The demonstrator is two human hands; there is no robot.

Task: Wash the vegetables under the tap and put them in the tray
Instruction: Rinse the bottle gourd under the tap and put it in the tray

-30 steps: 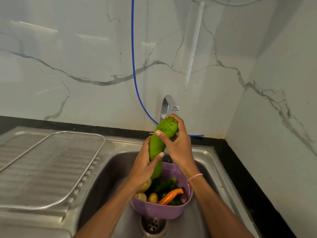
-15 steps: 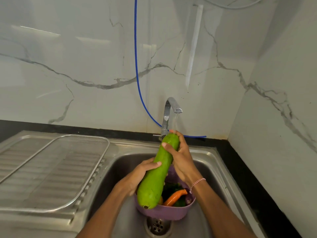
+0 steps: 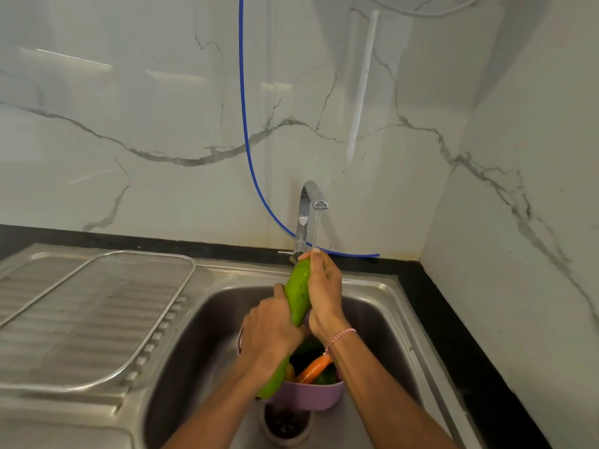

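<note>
A long green gourd (image 3: 299, 294) is held tilted over the sink, its top end right under the running tap (image 3: 311, 202). My right hand (image 3: 324, 293) wraps its upper part and my left hand (image 3: 269, 332) grips its middle. Below my hands a purple basket (image 3: 311, 395) stands in the sink basin (image 3: 201, 345) and holds an orange carrot (image 3: 314, 367) and other dark green and yellow vegetables, partly hidden by my arms. A clear tray with a metal rim (image 3: 162, 332) lies on the draining board to the left.
A blue hose (image 3: 246, 134) hangs down the marble wall and runs behind the tap. The drain (image 3: 285, 422) is just in front of the basket. A black counter strip (image 3: 453, 335) borders the sink on the right, next to the side wall.
The gourd has swung more upright, its top now in the water stream. My left hand slid up over its middle and covers it; my right hand stays on the upper end.
</note>
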